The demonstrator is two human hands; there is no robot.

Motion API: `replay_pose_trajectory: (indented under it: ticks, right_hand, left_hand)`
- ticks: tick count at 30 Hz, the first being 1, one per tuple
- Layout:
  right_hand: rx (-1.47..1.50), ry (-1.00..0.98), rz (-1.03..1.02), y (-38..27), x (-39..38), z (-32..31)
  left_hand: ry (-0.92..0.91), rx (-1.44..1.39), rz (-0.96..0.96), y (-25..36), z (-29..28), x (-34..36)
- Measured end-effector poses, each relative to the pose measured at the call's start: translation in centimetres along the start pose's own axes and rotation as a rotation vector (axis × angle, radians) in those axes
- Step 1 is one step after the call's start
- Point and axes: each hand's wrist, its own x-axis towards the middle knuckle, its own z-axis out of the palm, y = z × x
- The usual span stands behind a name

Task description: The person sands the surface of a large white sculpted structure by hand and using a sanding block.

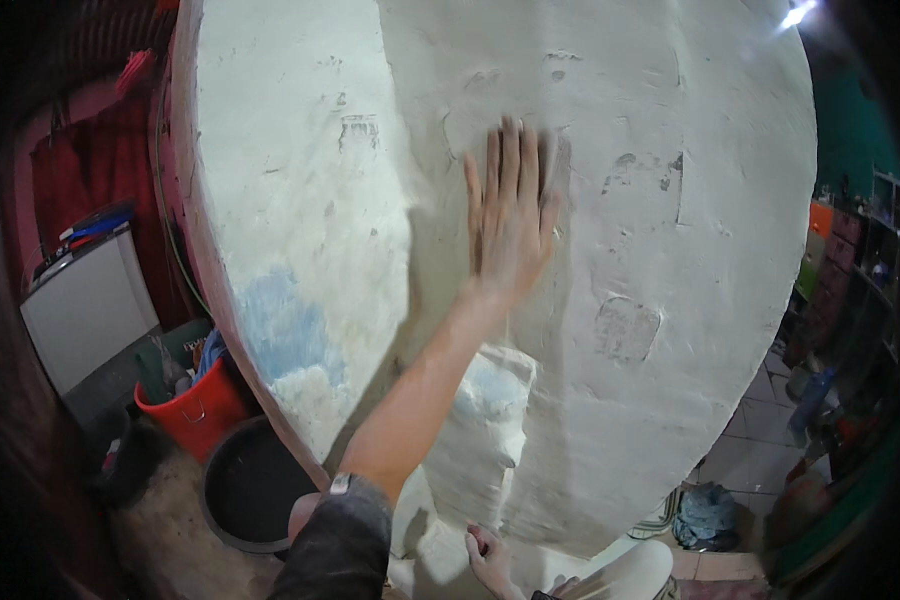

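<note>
My left hand (513, 225) lies flat against a tall pale wall (300, 190), fingers stretched upward and slightly blurred. Under and around it is a grey, wrinkled, sheet-like covering (620, 255) with worn dark patches. Below my left forearm, the covering has a torn, raised edge (515, 440) with a whitish patch beside it. Left of the covering, the wall shows whitish paint and a light blue smear (285, 330). My right hand (490, 565) is low at the bottom, near the wall's foot, its fingers curled; what they hold, if anything, cannot be made out.
At left stand an orange-red bucket (200, 405) with things in it, a black tub (255, 485) and a white-fronted cabinet (90, 310). At right, a bundled grey-blue cloth or bag (707, 515) lies on the tiled floor (755, 440), near cluttered shelves (875, 265). A lamp (798, 12) shines top right.
</note>
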Motion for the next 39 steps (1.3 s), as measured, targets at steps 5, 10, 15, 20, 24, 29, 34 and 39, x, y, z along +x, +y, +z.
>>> replay_pose_trajectory:
  ticks: [5,10,15,20,24,29,34,39]
  right_hand:
    - [-0.073,-0.079,0.101,1.1,-0.6,0.2]
    - [-0.004,0.019,-0.032,1.2,0.0,0.2]
    - [-0.049,-0.095,0.044,-0.1,-0.6,0.4]
    - [-0.172,-0.276,-0.009,2.4,-1.5,1.6]
    - [-0.382,-0.602,-0.005,6.9,-0.5,2.2]
    - [-0.21,-0.524,-0.103,11.2,-4.6,6.5]
    - [-0.002,-0.038,-0.204,16.2,-7.5,11.7]
    - [-0.143,-0.007,-0.367,13.0,-6.4,9.9]
  left_hand:
    - [0.119,-0.078,-0.029,-1.0,-1.2,5.1]
    - [-0.078,-0.026,0.058,0.9,0.1,-2.6]
    - [0.042,0.029,-0.009,-1.7,-0.9,3.4]
    - [0.143,0.003,-0.013,-2.6,-1.3,7.4]
    - [-0.066,-0.027,0.203,0.7,0.5,0.5]
    - [-0.002,0.022,0.061,-2.9,-1.7,4.6]
    - [0.052,0.009,0.024,-1.6,-1.1,4.7]
    - [-0.093,0.054,0.057,-1.1,-0.1,-3.1]
